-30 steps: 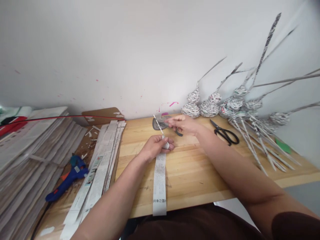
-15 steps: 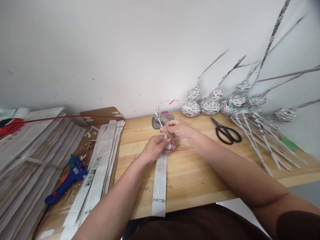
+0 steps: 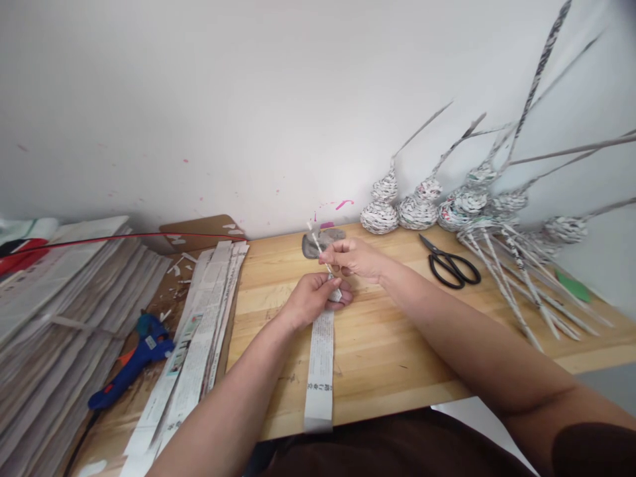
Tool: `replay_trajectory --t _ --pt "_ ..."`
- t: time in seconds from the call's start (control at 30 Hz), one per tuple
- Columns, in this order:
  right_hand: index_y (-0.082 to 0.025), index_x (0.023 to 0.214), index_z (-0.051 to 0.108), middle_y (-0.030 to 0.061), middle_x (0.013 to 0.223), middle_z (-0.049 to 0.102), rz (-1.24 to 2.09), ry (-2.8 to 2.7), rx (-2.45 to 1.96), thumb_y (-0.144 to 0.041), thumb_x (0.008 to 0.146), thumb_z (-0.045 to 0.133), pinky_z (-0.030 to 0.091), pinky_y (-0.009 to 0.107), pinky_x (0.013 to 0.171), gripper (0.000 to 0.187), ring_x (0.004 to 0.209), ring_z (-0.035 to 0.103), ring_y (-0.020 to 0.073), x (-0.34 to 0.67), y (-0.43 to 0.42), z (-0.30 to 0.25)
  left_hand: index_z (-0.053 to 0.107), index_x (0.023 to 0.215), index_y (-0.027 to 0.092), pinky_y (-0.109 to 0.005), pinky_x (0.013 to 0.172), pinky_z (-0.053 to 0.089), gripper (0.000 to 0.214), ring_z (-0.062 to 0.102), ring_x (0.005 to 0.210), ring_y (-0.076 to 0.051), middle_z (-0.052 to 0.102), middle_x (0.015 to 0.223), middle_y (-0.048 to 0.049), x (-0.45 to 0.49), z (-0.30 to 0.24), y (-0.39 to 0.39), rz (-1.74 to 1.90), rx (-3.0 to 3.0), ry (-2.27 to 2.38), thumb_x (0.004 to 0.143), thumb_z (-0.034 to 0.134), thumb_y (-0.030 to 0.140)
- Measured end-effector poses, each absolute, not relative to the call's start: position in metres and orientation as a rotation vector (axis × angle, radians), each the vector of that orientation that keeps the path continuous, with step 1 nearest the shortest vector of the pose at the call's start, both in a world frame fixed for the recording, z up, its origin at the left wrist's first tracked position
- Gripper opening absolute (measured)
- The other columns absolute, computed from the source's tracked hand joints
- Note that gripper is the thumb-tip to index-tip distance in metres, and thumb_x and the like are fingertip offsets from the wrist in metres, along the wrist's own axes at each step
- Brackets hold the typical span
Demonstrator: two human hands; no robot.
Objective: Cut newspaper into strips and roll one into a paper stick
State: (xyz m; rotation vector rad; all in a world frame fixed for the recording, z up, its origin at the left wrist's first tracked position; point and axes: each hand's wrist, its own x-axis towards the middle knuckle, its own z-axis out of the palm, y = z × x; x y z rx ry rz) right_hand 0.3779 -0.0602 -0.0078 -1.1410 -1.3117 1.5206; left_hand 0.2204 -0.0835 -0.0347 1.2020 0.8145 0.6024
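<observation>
A newspaper strip point(image 3: 320, 361) runs from the table's front edge up to my left hand point(image 3: 318, 295), whose thumb and fingers pinch its upper part. From there the paper narrows into a thin rolled paper tube point(image 3: 313, 236) that slants up and to the left. My right hand point(image 3: 355, 258) grips this tube between thumb and fingertips, just above the left hand. Behind the tube, by the wall, a grey cloth-like pad point(image 3: 338, 234) lies on the wooden table point(image 3: 382, 351).
Black-handled scissors point(image 3: 450, 264) lie to the right, before several gourd shapes woven from paper point(image 3: 379, 217) and loose paper tubes point(image 3: 517, 291). At left are a pile of newspaper strips point(image 3: 199, 351), a blue glue gun point(image 3: 132, 364) and stacked newspapers point(image 3: 59, 344).
The rolled tube has turned a little between my fingers, and the strip's lower end has shifted slightly right and curled at the table edge. Both hands keep their hold.
</observation>
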Motion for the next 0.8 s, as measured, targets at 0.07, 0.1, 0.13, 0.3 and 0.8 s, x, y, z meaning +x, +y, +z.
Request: replay_trajectory --t 0.07,0.1,0.13,0.3,0.8 --pt "-0.013 0.074 0.068 -0.0026 0.058 0.055 1.563 -1.397 -1.142 -0.050 0.058 0.083 0.021 0.020 0.042 0.043 0.050 0.041 0.0062 0.3794 -0.0592 -0.0084 0.070 0.088 0.009 -0.033 0.074 0.055 0.046 0.068 0.079 -0.020 0.072 0.082 -0.0122 0.2201 -0.0354 -0.0832 0.602 1.199 0.812 0.073 0.072 0.052" --pt "-0.014 0.072 0.067 -0.0032 0.057 0.054 1.544 -1.393 -1.157 -0.049 0.057 0.084 0.021 0.020 0.042 0.042 0.049 0.039 0.0059 0.3798 -0.0588 -0.0087 0.070 0.089 0.009 -0.033 0.075 0.055 0.046 0.068 0.080 -0.020 0.072 0.083 -0.0122 0.2200 -0.0358 -0.0831 0.598 1.206 0.806 0.073 0.072 0.052" --pt "-0.014 0.067 0.064 -0.0049 0.054 0.051 1.503 -1.354 -1.179 -0.048 0.054 0.085 0.020 0.020 0.041 0.042 0.047 0.036 0.0050 0.3798 -0.0586 -0.0090 0.070 0.089 0.009 -0.033 0.075 0.055 0.045 0.068 0.080 -0.020 0.072 0.084 -0.0123 0.2200 -0.0362 -0.0829 0.595 1.215 0.798 0.074 0.071 0.051" --pt "-0.016 0.064 0.059 -0.0073 0.051 0.045 1.466 -1.268 -1.177 -0.049 0.055 0.084 0.019 0.020 0.041 0.042 0.045 0.032 0.0046 0.3794 -0.0591 -0.0093 0.070 0.086 0.009 -0.032 0.073 0.056 0.043 0.068 0.077 -0.019 0.072 0.081 -0.0121 0.2204 -0.0376 -0.0824 0.595 1.231 0.788 0.075 0.070 0.051" --pt "-0.016 0.061 0.058 -0.0073 0.053 0.045 1.427 -1.269 -1.226 -0.045 0.052 0.086 0.019 0.021 0.042 0.042 0.046 0.031 0.0040 0.3805 -0.0596 -0.0081 0.071 0.088 0.009 -0.033 0.075 0.056 0.043 0.069 0.080 -0.019 0.072 0.084 -0.0121 0.2206 -0.0372 -0.0837 0.582 1.223 0.788 0.076 0.070 0.050"
